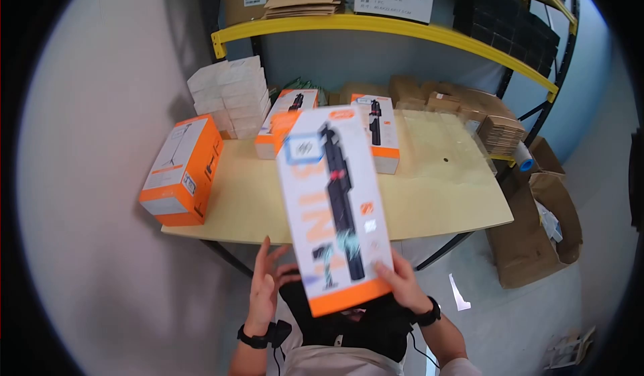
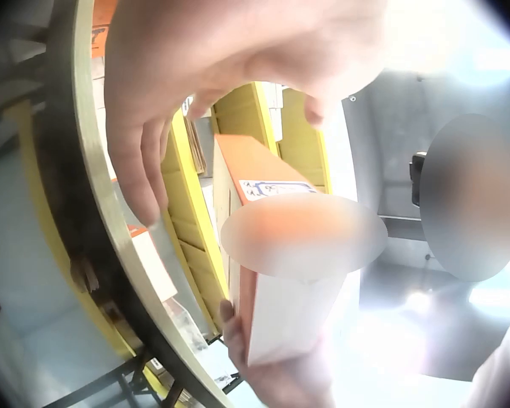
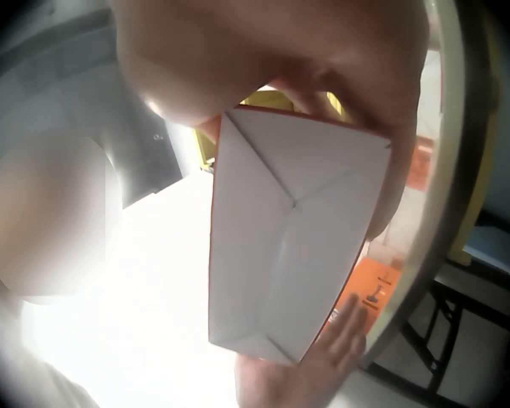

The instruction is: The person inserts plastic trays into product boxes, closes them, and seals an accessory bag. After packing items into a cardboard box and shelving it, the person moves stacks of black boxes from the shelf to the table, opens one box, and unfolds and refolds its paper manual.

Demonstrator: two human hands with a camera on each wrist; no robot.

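A white and orange box point(image 1: 335, 201) with a picture of a black tripod-like device is held up over the table's front edge. The right hand point(image 1: 404, 283) grips its lower right side, thumb on the printed face. To the left of the box, the left hand point(image 1: 267, 289) is raised with fingers spread, apart from it. In the left wrist view the left hand point(image 2: 229, 59) arches in front of the box point(image 2: 293, 314), with a gap between. The right wrist view has the box's white end point(image 3: 297, 238) close up, under the right hand point(image 3: 280, 51).
An orange and white box point(image 1: 176, 168) stands at the table's left, two similar boxes point(image 1: 285, 118) point(image 1: 382, 131) at the back. White cartons point(image 1: 231, 97) are stacked back left. A yellow-edged shelf point(image 1: 376, 26) spans above. An open cardboard box point(image 1: 530, 248) is right of the table point(image 1: 449, 201).
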